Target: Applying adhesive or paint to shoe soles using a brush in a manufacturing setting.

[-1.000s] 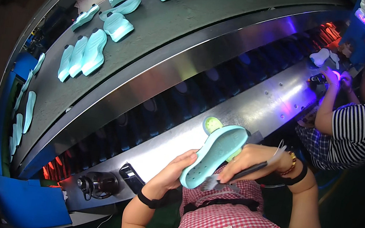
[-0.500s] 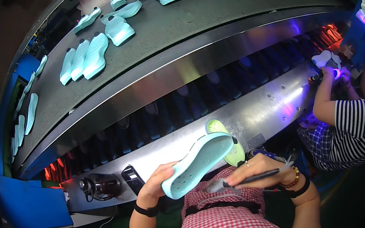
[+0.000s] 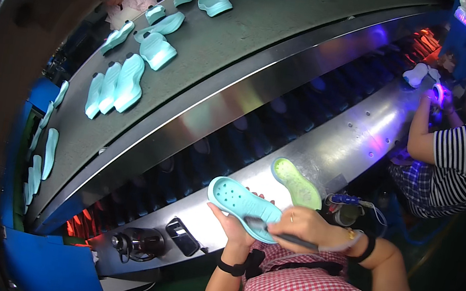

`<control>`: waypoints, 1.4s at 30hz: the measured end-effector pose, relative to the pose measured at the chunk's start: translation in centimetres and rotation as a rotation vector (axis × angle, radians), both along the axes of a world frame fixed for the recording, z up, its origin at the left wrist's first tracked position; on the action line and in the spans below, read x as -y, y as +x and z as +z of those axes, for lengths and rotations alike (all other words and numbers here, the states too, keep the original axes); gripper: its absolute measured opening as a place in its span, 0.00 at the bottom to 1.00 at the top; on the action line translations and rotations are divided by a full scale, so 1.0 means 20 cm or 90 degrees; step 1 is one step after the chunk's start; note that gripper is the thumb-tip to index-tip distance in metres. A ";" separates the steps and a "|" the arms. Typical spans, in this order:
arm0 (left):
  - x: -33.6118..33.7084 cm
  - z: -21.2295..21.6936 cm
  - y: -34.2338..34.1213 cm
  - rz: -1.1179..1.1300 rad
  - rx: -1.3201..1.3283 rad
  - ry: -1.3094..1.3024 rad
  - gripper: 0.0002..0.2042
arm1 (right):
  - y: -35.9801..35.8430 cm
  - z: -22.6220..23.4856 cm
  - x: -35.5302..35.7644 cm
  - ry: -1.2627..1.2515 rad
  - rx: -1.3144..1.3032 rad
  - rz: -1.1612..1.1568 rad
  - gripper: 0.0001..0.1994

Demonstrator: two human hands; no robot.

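Observation:
My left hand point(image 3: 230, 225) is closed around a light blue shoe sole point(image 3: 228, 193) from below, some fingertips showing along its far edge. The sole's hollow inner side faces up, with small holes at its far-left end. My right hand point(image 3: 307, 225) grips a brush point(image 3: 298, 240) by its dark handle. The brush head lies at the near-right part of the sole and seems to touch it; the bristles are blurred. Just beyond my right hand, a yellow-green sole-shaped piece point(image 3: 298, 184) rests on the metal ledge point(image 3: 321, 144).
Several light blue soles point(image 3: 130, 83) lie on the dark conveyor belt point(image 3: 211, 51) beyond the metal rail. A phone point(image 3: 182, 236) and a dark, round-bodied vessel point(image 3: 139, 244) stand at the ledge's left end. A co-worker in a striped shirt point(image 3: 465, 158) handles pieces at far right.
My left hand has turned the sole so it lies flatter, its holed end now far left. My right hand has brought the brush from beside the sole onto it.

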State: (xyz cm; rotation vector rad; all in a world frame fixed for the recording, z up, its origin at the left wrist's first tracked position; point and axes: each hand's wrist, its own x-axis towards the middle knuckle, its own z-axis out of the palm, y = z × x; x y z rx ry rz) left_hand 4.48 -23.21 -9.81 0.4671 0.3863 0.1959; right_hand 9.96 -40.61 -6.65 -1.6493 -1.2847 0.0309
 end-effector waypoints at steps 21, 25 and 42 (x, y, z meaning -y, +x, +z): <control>-0.05 0.17 0.06 0.120 0.215 0.109 0.40 | 0.15 0.14 0.13 0.039 -0.410 0.205 0.10; -0.05 0.21 0.09 0.114 0.225 0.134 0.40 | 0.16 0.09 0.11 0.003 -0.392 0.118 0.10; 0.09 0.16 0.08 -0.005 0.220 0.055 0.28 | 0.16 0.06 0.05 0.104 -0.563 0.092 0.11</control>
